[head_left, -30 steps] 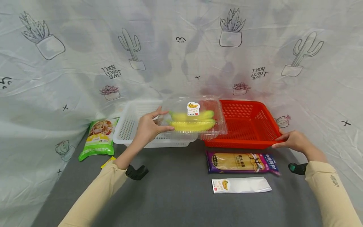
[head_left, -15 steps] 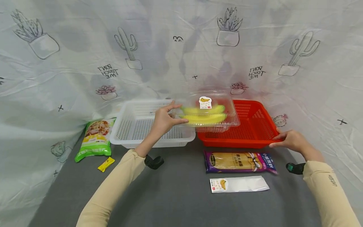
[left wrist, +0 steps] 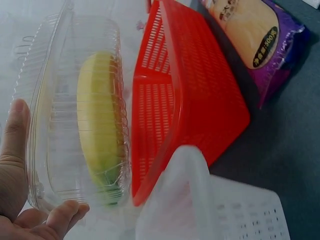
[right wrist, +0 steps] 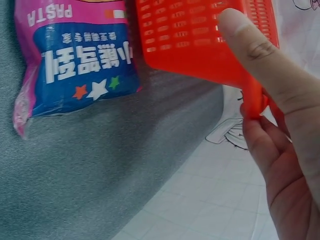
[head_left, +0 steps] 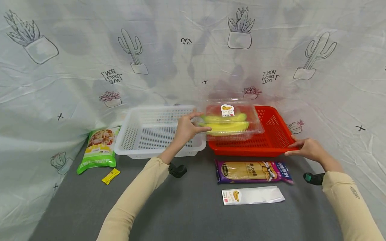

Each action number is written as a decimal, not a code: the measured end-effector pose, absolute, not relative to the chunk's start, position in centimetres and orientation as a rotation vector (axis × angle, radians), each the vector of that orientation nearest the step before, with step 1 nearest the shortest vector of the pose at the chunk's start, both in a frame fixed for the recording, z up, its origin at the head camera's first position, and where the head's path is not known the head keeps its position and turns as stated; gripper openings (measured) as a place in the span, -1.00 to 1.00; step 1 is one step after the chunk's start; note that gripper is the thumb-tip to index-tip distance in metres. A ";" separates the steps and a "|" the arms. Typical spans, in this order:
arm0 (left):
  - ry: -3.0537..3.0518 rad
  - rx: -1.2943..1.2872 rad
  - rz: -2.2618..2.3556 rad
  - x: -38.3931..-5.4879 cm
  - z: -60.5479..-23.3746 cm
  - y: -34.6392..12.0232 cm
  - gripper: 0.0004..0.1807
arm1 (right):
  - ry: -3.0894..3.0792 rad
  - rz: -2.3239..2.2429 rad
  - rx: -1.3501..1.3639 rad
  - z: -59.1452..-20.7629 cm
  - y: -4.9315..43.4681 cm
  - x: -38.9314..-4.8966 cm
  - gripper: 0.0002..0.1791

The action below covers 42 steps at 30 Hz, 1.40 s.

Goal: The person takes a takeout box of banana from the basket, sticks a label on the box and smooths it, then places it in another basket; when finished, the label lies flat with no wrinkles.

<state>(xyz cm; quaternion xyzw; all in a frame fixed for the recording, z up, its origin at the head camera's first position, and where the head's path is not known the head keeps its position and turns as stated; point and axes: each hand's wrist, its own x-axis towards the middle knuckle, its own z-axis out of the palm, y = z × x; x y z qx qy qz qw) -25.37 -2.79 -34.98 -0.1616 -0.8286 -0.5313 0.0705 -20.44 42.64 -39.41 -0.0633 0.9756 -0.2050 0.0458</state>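
My left hand (head_left: 186, 129) grips the left end of a clear plastic clamshell box (head_left: 256, 127) with yellow-green bananas (head_left: 229, 126) inside and a banana sticker on its lid. The box is held over the left part of a red basket (head_left: 271, 127). In the left wrist view, the thumb and fingers hold the box (left wrist: 60, 120) by its end, beside the red basket's wall (left wrist: 200, 95). My right hand (head_left: 310, 149) pinches the red basket's front right corner; in the right wrist view its thumb lies on the outer wall and its fingers curl under the rim (right wrist: 254, 95).
A white basket (head_left: 135, 152) stands left of the red one. A green food bag (head_left: 101, 147) and a small yellow packet (head_left: 110, 176) lie at the left. In front of the red basket are a purple pasta pack (head_left: 253, 171) and a white strip with a banana label (head_left: 253, 195).
My left hand has carried the banana box rightward, from between the two baskets to over the red one. My right hand keeps its hold on the red basket's corner.
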 end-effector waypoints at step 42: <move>-2.626 -0.412 -1.409 -28.3 -41.4 7.6 -0.31 | 2.863 -0.647 -0.074 -38.3 42.7 -20.9 -0.35</move>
